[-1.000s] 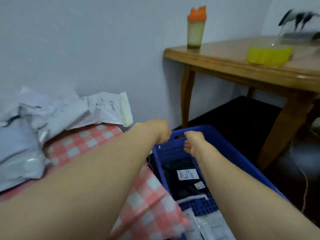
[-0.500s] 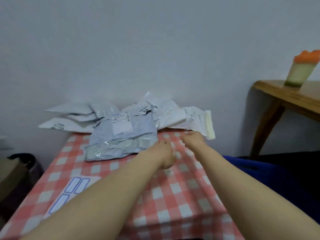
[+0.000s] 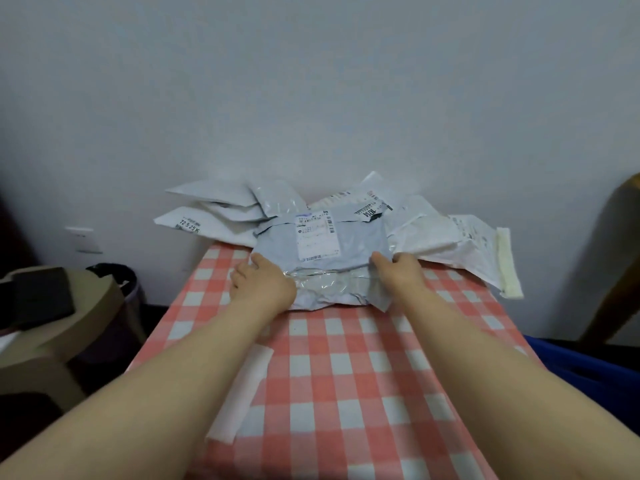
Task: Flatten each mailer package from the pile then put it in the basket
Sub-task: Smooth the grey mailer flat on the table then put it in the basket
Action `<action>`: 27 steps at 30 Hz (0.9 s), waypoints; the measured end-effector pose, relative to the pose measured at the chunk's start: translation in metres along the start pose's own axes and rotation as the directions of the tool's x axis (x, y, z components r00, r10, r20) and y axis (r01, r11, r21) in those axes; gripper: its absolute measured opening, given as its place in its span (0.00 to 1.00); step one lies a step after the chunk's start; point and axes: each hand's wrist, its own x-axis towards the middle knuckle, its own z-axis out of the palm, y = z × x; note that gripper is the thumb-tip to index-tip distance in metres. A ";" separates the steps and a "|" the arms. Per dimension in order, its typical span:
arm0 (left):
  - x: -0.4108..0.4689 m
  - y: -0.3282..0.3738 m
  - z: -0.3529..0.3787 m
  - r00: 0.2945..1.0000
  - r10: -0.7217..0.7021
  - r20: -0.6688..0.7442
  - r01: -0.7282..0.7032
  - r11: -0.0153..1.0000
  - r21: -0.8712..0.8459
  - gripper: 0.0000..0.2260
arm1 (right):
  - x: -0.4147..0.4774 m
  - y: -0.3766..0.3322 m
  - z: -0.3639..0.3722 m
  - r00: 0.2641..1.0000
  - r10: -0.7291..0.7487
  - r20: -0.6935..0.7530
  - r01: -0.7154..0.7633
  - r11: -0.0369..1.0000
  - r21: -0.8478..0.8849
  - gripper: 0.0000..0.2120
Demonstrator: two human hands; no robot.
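Note:
A grey mailer package (image 3: 322,258) with a white label lies at the front of the pile (image 3: 426,230) of grey and white mailers by the wall, on the red-checked tablecloth (image 3: 346,368). My left hand (image 3: 261,285) grips the mailer's left edge. My right hand (image 3: 398,277) grips its right edge, thumb on top. The blue basket (image 3: 561,362) shows only as a dark blue strip at the lower right.
A white paper strip (image 3: 242,389) lies on the cloth near the left edge. A beige stool (image 3: 59,327) with a black object and a dark bin (image 3: 121,282) stand at the left. A wooden table leg (image 3: 613,265) is at the right.
The view swung left from the blue basket to the pile. Both hands moved from the basket across the cloth and took hold of the front grey mailer.

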 end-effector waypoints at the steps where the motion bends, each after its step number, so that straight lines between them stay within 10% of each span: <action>1: 0.007 -0.002 0.000 0.998 -0.058 0.004 0.059 0.997 -0.049 0.37 | 0.003 0.000 0.002 1.000 0.007 -0.009 -0.007 1.000 0.005 0.19; 9: 0.021 -0.004 -0.010 0.996 -0.088 0.017 0.088 0.938 -0.335 0.31 | -0.003 -0.005 -0.002 0.999 -0.039 -0.030 0.045 0.976 0.212 0.02; 19: -0.069 0.050 -0.018 0.925 0.328 -0.191 -0.339 0.940 -0.027 0.29 | -0.070 -0.009 -0.075 0.987 0.157 0.025 -0.129 0.700 0.702 0.09; 27: -0.130 0.055 0.002 0.882 0.472 -0.010 -0.468 0.877 0.107 0.36 | -0.138 0.037 -0.127 0.917 0.282 0.281 -0.394 0.753 0.528 0.07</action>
